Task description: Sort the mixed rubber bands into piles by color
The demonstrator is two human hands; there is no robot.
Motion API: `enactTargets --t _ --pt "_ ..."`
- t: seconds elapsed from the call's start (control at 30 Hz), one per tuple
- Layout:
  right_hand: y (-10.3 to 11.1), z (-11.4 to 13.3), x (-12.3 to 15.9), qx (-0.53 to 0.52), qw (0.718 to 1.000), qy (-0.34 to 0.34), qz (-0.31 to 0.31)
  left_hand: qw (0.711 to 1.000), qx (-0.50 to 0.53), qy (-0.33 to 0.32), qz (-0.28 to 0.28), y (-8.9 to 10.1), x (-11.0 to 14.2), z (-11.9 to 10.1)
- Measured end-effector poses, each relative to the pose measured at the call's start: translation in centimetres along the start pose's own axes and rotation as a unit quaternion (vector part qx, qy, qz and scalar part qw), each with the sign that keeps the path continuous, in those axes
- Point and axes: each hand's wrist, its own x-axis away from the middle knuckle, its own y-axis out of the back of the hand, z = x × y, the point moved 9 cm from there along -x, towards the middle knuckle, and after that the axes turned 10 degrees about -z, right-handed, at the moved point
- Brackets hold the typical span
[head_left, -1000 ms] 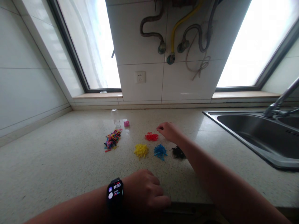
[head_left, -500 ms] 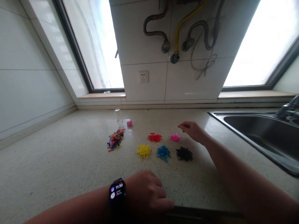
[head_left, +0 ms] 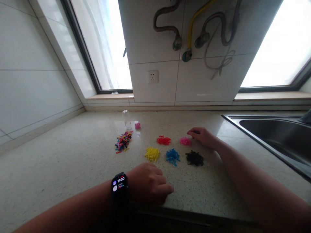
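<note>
My right hand (head_left: pixel 202 137) is beside a small pile of pink rubber bands (head_left: pixel 185 141), thumb and fingers pinched together just above its right side. Whatever is in the pinch is too small to make out. Near the counter's front edge lies my left hand (head_left: pixel 149 183), curled closed with nothing visible in it; a black watch (head_left: pixel 119 183) is on that wrist. Other single-colour piles are red (head_left: pixel 163 140), yellow (head_left: pixel 152 154), blue (head_left: pixel 172 157) and black (head_left: pixel 194 158). To their left is a mixed pile of multicoloured bands (head_left: pixel 123 141).
Behind the mixed pile stands a clear small bottle (head_left: pixel 126 120), with a pink cap (head_left: pixel 137 125) beside it. A steel sink (head_left: pixel 233 127) is set into the speckled counter (head_left: pixel 80 155) at right. Hoses and a socket (head_left: pixel 153 76) are on the tiled back wall.
My right hand has come down a little, closer to the pink pile. The whole view has shifted slightly, and my left hand appears a bit higher in it, still curled.
</note>
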Motion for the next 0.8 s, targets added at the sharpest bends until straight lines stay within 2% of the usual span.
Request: enactTargets --t 0.13,0.23,0.33,0.43,0.5,0.63,0.8 --pt "-0.2 0.0 -0.1 -0.004 1.000 0.002 0.010 0.996 0.032 0.078 0.011 1.1 0.8 4.0" --pt "-0.3 0.0 -0.1 0.001 1.000 -0.001 0.018 0.976 0.075 0.206 0.010 2.5 2.1 8.7" --pt "-0.4 -0.1 -0.2 0.009 1.000 0.009 0.022 0.937 0.037 0.348 0.001 4.1 5.0 13.9" --pt "-0.5 -0.3 -0.3 0.014 0.999 0.012 0.030 0.894 -0.023 0.447 -0.005 5.9 9.0 18.1" --pt "-0.6 -0.5 -0.3 0.017 0.999 0.011 0.034 0.870 -0.052 0.490 0.015 6.7 11.7 20.1" --pt "-0.7 -0.6 -0.3 0.018 0.999 0.011 0.038 0.845 -0.054 0.527 0.071 7.3 15.5 22.3" --pt "-0.9 -1.1 -0.6 0.026 0.999 0.017 0.043 0.840 -0.013 0.527 0.126 5.8 16.7 22.6"
